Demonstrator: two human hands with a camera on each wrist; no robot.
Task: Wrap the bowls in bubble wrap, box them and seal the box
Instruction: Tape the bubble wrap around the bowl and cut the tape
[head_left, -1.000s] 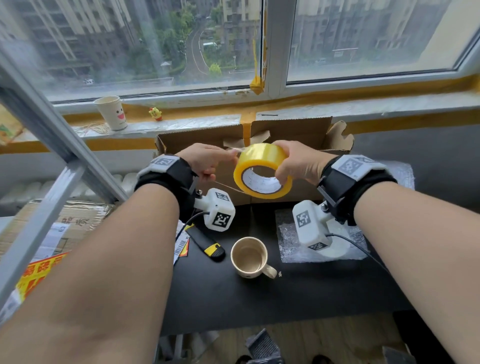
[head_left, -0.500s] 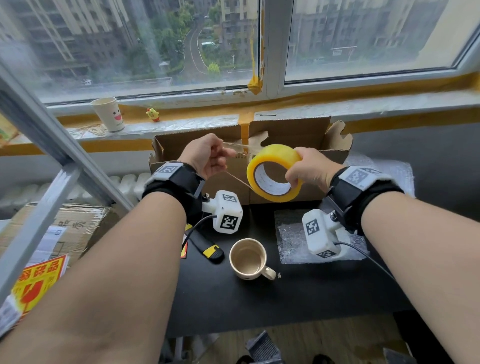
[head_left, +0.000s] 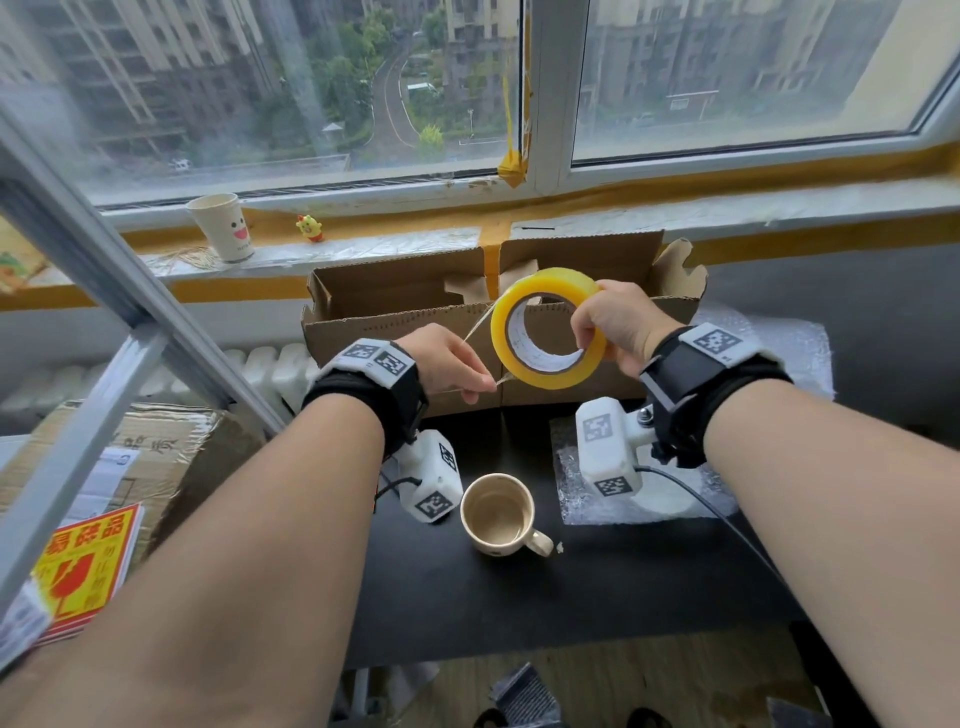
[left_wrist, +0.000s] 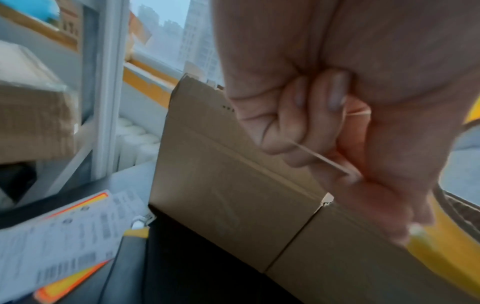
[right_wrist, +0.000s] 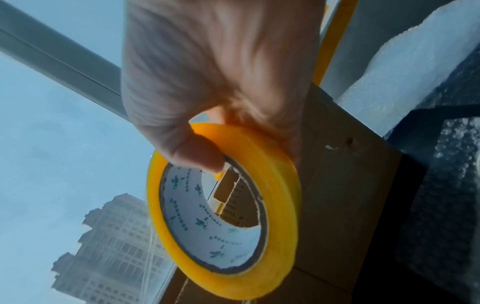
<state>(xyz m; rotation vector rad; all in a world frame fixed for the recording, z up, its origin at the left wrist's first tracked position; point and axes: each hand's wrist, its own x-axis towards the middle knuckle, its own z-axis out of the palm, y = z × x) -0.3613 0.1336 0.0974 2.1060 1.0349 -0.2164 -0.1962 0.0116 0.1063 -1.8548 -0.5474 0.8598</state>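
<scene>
My right hand (head_left: 605, 325) grips a yellow roll of packing tape (head_left: 545, 330) (right_wrist: 226, 218), thumb inside the core, held upright in front of the open cardboard box (head_left: 395, 322) (left_wrist: 233, 195). My left hand (head_left: 462, 369) (left_wrist: 324, 131) pinches the loose clear tape end (head_left: 480, 325) (left_wrist: 322, 158), drawn down and left from the roll. A cream mug (head_left: 498, 512) stands on the black table (head_left: 519, 597) below my hands. A sheet of bubble wrap (head_left: 597, 499) lies right of the mug, with something white on it, partly hidden by my right wrist.
More bubble wrap (head_left: 779, 343) lies at the box's right. A paper cup (head_left: 222, 226) and a small yellow toy (head_left: 309, 227) sit on the windowsill. A taped carton with a red-yellow fragile sticker (head_left: 88, 566) is at left, beside a slanted metal frame (head_left: 104, 291).
My left hand has pulled the tape end down and left, away from the roll, so a longer strip is drawn out. The roll has shifted slightly right.
</scene>
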